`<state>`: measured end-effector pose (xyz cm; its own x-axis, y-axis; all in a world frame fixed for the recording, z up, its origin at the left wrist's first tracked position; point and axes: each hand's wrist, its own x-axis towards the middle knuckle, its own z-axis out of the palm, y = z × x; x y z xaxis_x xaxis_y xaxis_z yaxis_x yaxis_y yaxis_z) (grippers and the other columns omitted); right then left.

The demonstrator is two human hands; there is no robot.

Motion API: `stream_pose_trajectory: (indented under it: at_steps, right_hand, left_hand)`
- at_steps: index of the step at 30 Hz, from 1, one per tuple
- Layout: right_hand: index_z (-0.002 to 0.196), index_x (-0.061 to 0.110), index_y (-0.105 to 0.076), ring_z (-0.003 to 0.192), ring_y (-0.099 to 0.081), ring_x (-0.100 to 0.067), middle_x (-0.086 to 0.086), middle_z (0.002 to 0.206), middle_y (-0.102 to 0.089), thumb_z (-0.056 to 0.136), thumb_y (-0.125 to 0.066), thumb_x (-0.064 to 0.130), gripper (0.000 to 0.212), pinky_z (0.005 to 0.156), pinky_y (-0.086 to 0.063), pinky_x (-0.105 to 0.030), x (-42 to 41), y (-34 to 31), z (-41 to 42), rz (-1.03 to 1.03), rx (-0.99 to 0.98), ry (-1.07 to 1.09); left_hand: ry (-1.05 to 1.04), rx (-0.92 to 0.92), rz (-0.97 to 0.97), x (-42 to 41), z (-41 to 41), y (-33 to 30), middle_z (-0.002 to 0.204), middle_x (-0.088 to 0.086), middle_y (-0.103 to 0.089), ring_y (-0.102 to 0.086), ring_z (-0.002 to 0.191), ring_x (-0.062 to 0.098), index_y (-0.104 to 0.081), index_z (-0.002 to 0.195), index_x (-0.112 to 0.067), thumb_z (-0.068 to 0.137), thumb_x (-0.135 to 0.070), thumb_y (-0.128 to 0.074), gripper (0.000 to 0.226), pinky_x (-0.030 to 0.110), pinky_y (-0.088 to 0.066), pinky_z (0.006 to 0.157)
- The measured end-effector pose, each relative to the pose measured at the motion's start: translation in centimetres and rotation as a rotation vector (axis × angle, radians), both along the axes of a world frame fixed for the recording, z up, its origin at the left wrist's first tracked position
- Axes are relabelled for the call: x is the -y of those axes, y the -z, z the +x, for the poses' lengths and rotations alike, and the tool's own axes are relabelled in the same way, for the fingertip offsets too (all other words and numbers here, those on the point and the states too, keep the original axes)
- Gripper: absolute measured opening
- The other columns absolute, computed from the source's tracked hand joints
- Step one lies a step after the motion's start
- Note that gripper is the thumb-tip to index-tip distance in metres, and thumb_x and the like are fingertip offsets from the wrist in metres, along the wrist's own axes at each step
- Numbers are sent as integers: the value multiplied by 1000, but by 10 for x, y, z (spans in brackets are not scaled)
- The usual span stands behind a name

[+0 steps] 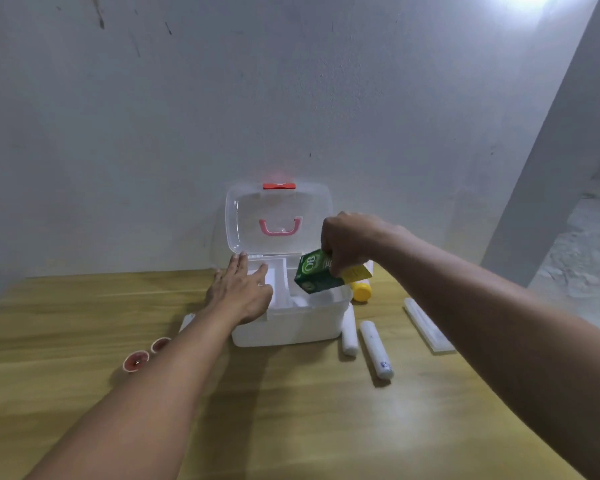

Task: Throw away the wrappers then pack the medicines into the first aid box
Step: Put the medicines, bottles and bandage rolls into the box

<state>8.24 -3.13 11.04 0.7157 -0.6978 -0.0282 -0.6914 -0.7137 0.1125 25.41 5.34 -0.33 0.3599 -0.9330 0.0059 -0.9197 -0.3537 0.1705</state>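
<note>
Packing looked barely begun: the right hand (350,244) gripped a green cardboard medicine carton (314,275) over the open white plastic first aid box (288,323), the left hand (243,289) lay flat and open on its rim, while white tubes (376,348) and a yellow-capped bottle (361,291) waited on the wooden surface (291,410).

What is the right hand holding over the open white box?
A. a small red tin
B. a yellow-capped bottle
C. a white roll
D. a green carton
D: the right hand grips a green carton tilted above the open first aid box, while the left hand rests flat on the box's rim.
</note>
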Motion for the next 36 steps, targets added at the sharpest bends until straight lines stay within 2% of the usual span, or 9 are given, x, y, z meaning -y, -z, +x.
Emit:
stream_pose_trajectory:
  at_steps: [4,10,15,18,21,24,28,33,36]
  right_hand:
    - [105,11,-73,59,-54,-10,4,72,-62,74,-79,21,34,46,-37,-18,2,21,22,106,-33,-64]
    - [111,14,-69,79,-57,-21,-4,99,-70,70,-83,26,44,62,-42,-25,7,57,37,180,25,-112]
    - [98,12,-67,81,-57,-25,-7,95,-66,64,-87,30,43,67,-49,-31,13,80,39,197,176,-25]
    - [99,5,-66,78,-53,-25,-9,88,-62,65,-86,31,47,64,-42,-30,14,85,35,186,273,14]
    - [93,1,-68,77,-60,-27,-13,86,-70,70,-82,31,40,67,-49,-32,14,86,33,191,291,59]
    - [101,5,-69,91,-68,-26,-12,93,-75,78,-72,18,27,79,-54,-31,10,87,34,252,298,96]
    - [110,5,-64,103,-60,-32,-15,111,-66,81,-55,0,31,78,-47,-30,11,79,26,226,437,132]
    - [86,10,-69,86,-70,-32,-15,84,-73,74,-55,-1,22,75,-57,-34,32,54,-23,167,816,251]
    - [78,3,-68,77,-72,-38,-21,76,-73,75,-62,-2,9,70,-61,-47,43,46,-63,243,723,373]
  left_hand:
    - [4,6,-15,-1,-1,-1,160,12,10,10,148,25,-10,151,-28,96,-38,-23,57,45,-3,119]
    - [-2,3,-22,0,0,1,160,10,10,11,148,24,-11,151,-29,96,-38,-22,56,44,-3,119]
    - [-9,-9,-15,1,0,1,160,9,10,11,148,22,-10,151,-29,96,-37,-21,56,44,-3,119]
    - [-6,-2,-10,0,0,1,160,9,11,11,148,22,-10,151,-29,96,-36,-20,56,44,-3,119]
    - [-7,5,-9,1,1,2,160,9,10,11,148,22,-9,151,-30,96,-37,-20,56,45,-4,119]
    - [-12,6,-4,1,0,1,160,9,11,12,148,22,-9,151,-30,96,-37,-21,56,45,-3,119]
    - [-14,10,1,1,-1,1,160,9,11,12,148,23,-8,151,-30,96,-37,-20,56,45,-4,119]
    - [-9,32,13,2,1,2,160,10,11,11,148,24,-7,151,-29,97,-37,-20,56,47,-4,118]
    - [-6,37,16,2,1,1,160,11,10,10,148,24,-8,151,-29,97,-37,-20,56,47,-5,118]
